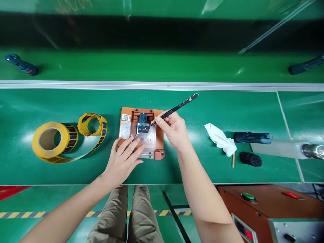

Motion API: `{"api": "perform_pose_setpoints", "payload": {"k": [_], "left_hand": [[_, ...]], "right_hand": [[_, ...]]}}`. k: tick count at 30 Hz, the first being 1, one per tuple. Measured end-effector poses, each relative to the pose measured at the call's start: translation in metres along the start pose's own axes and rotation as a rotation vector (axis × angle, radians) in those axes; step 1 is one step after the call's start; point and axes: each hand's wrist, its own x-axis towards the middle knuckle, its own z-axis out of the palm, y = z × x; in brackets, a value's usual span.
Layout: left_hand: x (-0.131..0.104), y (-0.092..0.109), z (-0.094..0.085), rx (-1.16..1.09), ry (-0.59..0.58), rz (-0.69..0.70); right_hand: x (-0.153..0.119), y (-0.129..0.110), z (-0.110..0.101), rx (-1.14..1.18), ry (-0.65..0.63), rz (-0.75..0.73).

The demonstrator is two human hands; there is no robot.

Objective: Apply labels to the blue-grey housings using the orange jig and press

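Observation:
My right hand [176, 130] pinches black tweezers [177, 107], whose tips touch a dark label with red lettering [143, 129]. That label lies in the opening of a clear plastic plate [151, 138] on an orange fixture [160, 135]. Behind the label, a dark blue housing part [143, 117] sits in the fixture. My left hand [125, 160] lies on the lower left of the clear plate, fingers spread and holding nothing. A yellow label roll [43, 140] stands to the left, its strip curling into a smaller loop [82, 125].
White crumpled tissue [220, 137], a dark blue tool body [253, 137] and a black cylinder [250, 159] lie to the right, beside a metal-ended grey object [280, 149]. Tools rest beyond the rail [162, 86] at far left [21, 64] and far right [306, 65].

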Motion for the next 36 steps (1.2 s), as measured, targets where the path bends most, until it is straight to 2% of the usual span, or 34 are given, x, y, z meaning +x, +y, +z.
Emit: {"api": "perform_pose_setpoints", "payload": {"k": [6, 14, 17, 20, 22, 24, 26, 28, 29, 31, 33, 35, 36], "left_hand": [[0.020, -0.003, -0.013, 0.048, -0.129, -0.039], [0.031, -0.006, -0.019, 0.086, -0.199, -0.016], [0.035, -0.006, -0.023, 0.040, -0.211, -0.022], [0.045, -0.013, -0.018, -0.074, -0.116, -0.133], [0.052, -0.020, -0.011, -0.168, -0.043, -0.238], [0.054, -0.024, -0.005, -0.258, 0.036, -0.264], [0.047, -0.021, -0.005, -0.279, 0.199, -0.165], [0.029, -0.012, -0.009, -0.243, 0.419, 0.014], [0.017, -0.006, -0.012, -0.237, 0.471, 0.115], [-0.011, 0.007, -0.015, -0.259, 0.412, 0.291], [-0.038, 0.016, -0.012, -0.263, 0.228, 0.392], [-0.060, 0.019, -0.004, -0.226, 0.089, 0.381], [-0.067, 0.018, 0.002, -0.211, 0.062, 0.342]], "right_hand": [[0.000, -0.001, -0.002, -0.040, -0.017, -0.025], [0.001, -0.005, 0.001, -0.032, 0.001, 0.008], [0.000, -0.011, -0.006, 0.098, 0.192, -0.004], [-0.009, -0.013, -0.018, 0.116, 0.435, -0.082], [-0.021, -0.007, -0.028, -0.033, 0.501, -0.089], [-0.034, 0.005, -0.035, -0.291, 0.507, -0.038], [-0.045, 0.023, -0.042, -0.570, 0.469, 0.008], [-0.053, 0.042, -0.048, -0.782, 0.423, 0.001], [-0.055, 0.051, -0.051, -0.856, 0.408, -0.015], [-0.057, 0.066, -0.058, -0.964, 0.395, -0.037], [-0.058, 0.072, -0.062, -1.035, 0.407, -0.047], [-0.059, 0.066, -0.061, -1.063, 0.460, -0.078], [-0.059, 0.060, -0.058, -1.044, 0.472, -0.104]]}}
